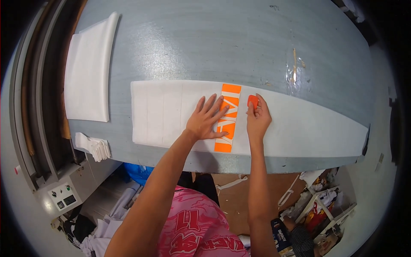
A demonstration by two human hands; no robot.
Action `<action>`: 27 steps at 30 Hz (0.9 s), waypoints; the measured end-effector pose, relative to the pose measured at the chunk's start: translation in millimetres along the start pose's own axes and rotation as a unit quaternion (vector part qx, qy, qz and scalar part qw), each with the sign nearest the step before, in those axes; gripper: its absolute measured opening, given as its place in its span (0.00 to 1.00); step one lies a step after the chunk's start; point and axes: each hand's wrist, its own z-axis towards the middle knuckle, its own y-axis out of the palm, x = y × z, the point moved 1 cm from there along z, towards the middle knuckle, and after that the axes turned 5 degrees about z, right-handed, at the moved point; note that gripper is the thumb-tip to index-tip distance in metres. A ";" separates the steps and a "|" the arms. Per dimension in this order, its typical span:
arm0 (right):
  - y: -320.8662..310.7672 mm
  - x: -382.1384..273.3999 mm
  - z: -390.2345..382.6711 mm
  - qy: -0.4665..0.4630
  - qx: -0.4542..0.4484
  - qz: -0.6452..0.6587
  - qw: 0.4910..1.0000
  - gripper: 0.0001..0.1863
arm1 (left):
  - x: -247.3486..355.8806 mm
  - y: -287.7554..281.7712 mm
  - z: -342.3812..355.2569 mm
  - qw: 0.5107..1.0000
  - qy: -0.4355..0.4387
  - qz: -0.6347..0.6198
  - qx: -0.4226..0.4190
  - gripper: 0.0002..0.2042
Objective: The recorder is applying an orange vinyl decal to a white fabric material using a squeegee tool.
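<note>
A long white sheet of cloth or paper [299,124] lies across the near part of the grey table, with faint parallel lines on its left part. Across its middle sits an orange stencil strip [231,115] with white letter shapes. My left hand [204,120] is open, its fingers spread flat over the strip's left side and the white sheet beside it. Just right of the strip, my right hand [259,119] pinches a small, flat red-orange piece [252,102] with rounded corners, perhaps tailor's chalk. Its lower part is hidden by the fingers.
A folded white sheet [89,70] lies at the table's far left, with a stack of small white pieces [93,147] nearer. Long metal rails [40,85] and a control box [63,199] border the left. Shelves with cluttered cloth [325,205] stand below right.
</note>
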 end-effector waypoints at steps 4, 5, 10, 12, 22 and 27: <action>22.2 -2.5 26.4 -0.056 -0.006 -0.049 0.997 0.20 | -2.2 -0.1 2.0 1.000 0.001 -0.015 -0.004 0.48; 24.8 -5.1 27.4 -0.113 0.008 -0.075 0.991 0.19 | -3.0 -0.3 3.8 1.000 0.006 -0.011 0.002 0.48; 40.5 -15.0 27.8 -0.104 0.012 -0.103 0.989 0.18 | -4.9 2.6 1.4 1.000 -0.004 -0.018 -0.007 0.49; 41.9 -15.7 32.7 -0.105 0.016 -0.103 0.989 0.18 | -4.3 3.9 4.0 1.000 -0.001 -0.021 -0.005 0.48; 46.1 -11.0 28.7 -0.115 0.014 -0.129 0.985 0.18 | -4.6 4.7 2.3 1.000 -0.004 -0.013 -0.013 0.48; 45.2 -9.2 30.1 -0.145 0.026 -0.165 0.975 0.19 | -3.3 6.6 -2.3 1.000 -0.004 -0.025 -0.007 0.48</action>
